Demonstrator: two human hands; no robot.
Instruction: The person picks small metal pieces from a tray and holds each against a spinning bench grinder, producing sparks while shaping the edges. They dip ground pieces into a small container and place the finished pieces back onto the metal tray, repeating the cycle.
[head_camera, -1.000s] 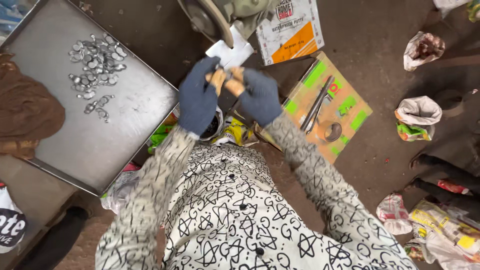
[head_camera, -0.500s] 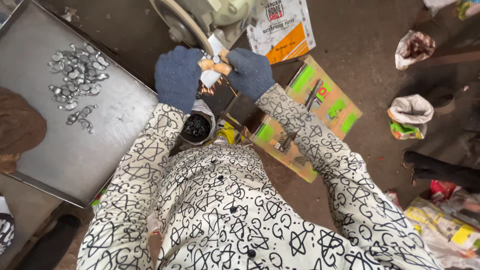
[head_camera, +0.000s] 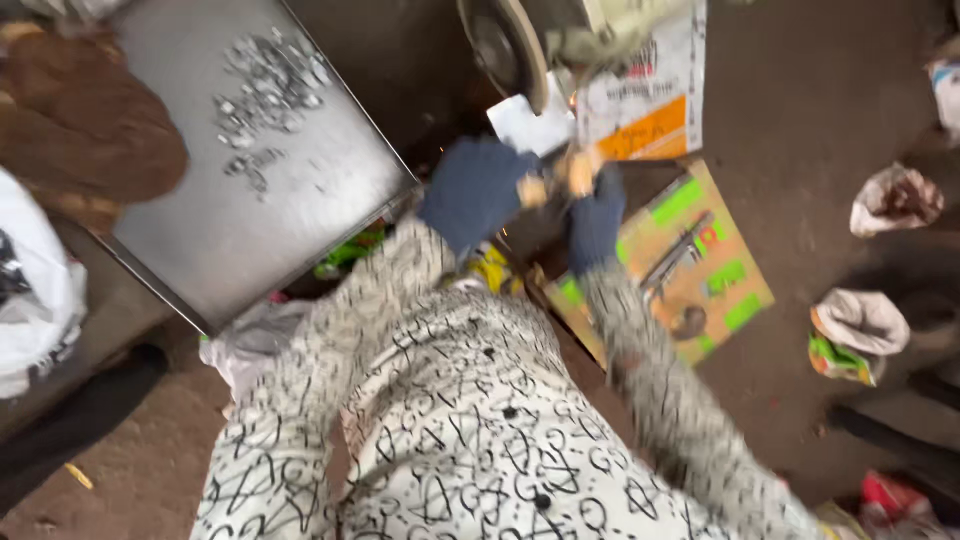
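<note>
Head view: my left hand (head_camera: 475, 190) and right hand (head_camera: 595, 215) pinch a small piece (head_camera: 555, 180) at the grinding wheel (head_camera: 510, 50). Finished pieces (head_camera: 270, 85) lie upper left on the tray (head_camera: 250, 230); this one looks unfinished.

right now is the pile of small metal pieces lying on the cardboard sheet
No, the small metal pieces lie on the grey metal tray at the left, while the cardboard sheet at the right carries only green patches and a long tool.

Whole frame motion-blurred. Grinding wheel (head_camera: 515, 50) cut by top edge; machine body above it mostly out of frame. Whatever the left hand (head_camera: 478, 188) & right hand (head_camera: 596, 215) pinch just below the wheel is too small/blurred to ID, grip unclear. Metal bits (head_camera: 268, 95) left of wheel: shapes unreadable. Tray (head_camera: 230, 240) cropped at top.
</note>
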